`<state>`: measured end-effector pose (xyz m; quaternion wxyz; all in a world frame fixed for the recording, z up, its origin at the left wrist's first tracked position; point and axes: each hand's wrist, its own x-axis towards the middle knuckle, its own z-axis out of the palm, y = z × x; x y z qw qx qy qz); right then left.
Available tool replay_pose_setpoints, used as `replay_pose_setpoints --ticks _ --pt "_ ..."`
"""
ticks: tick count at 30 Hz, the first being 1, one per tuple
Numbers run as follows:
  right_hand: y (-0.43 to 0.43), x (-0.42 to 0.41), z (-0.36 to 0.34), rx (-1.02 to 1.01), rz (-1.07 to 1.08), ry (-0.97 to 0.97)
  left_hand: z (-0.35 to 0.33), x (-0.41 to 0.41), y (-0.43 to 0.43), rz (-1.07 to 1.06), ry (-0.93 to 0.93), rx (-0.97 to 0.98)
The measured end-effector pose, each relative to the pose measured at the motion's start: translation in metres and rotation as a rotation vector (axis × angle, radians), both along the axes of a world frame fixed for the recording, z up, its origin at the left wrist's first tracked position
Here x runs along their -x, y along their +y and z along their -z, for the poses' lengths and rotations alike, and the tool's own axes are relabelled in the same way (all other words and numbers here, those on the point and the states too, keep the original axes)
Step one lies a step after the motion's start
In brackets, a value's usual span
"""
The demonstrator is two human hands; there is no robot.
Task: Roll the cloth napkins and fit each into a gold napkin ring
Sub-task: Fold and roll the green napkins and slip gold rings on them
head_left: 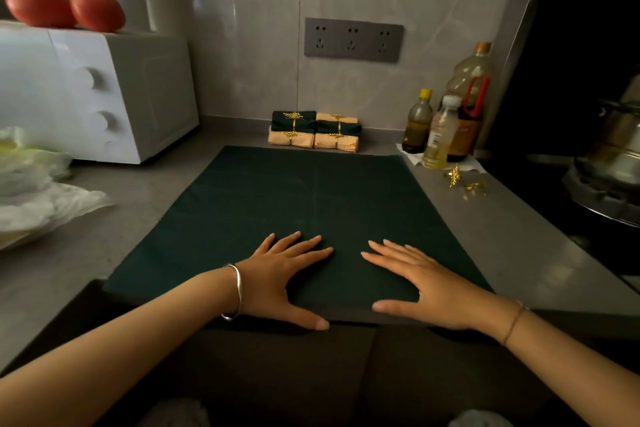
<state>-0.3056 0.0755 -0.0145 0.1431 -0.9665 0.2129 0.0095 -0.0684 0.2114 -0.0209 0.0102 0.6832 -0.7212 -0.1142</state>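
Dark green cloth napkin (311,204) lies spread flat on a grey counter (502,232), filling the middle of the frame. Both hands rest flat on its near edge with fingers straight and spread: left hand (287,274), right hand (419,281). Finished rolled napkins (313,131) are stacked at the back wall, centre. Loose gold rings (465,180) lie at the right. The near edge overhangs the counter, so an uneven first fold could likely skew the roll.

L hand (277,274) & R hand (426,284) flat on spread green napkin (311,198), loose gold rings (465,180) nearby.
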Motion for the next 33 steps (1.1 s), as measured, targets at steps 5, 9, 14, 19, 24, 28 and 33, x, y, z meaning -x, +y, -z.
replay_pose_setpoints --ticks 5,9,14,19,24,28,33 --pt "0.008 0.004 -0.002 0.020 -0.024 -0.072 -0.001 0.000 0.003 0.003 0.024 0.028" --pt "0.011 0.005 -0.004 0.012 -0.021 -0.195 -0.004 -0.001 0.006 -0.006 0.065 0.036" --pt "0.014 0.005 -0.008 -0.052 0.013 -0.300 -0.009 -0.001 0.009 -0.012 0.117 0.064" --pt "0.018 0.003 -0.016 -0.036 0.048 -0.398 -0.014 -0.008 0.007 -0.019 0.217 0.089" --pt "0.014 0.000 -0.024 -0.126 0.106 -0.481 -0.028 -0.020 0.009 0.011 0.268 0.127" --pt "0.008 -0.002 -0.026 -0.244 0.135 -0.435 -0.029 -0.030 0.012 0.020 0.375 0.130" --pt "0.003 -0.004 -0.026 -0.347 0.143 -0.405 -0.027 -0.034 0.014 -0.010 0.503 0.155"
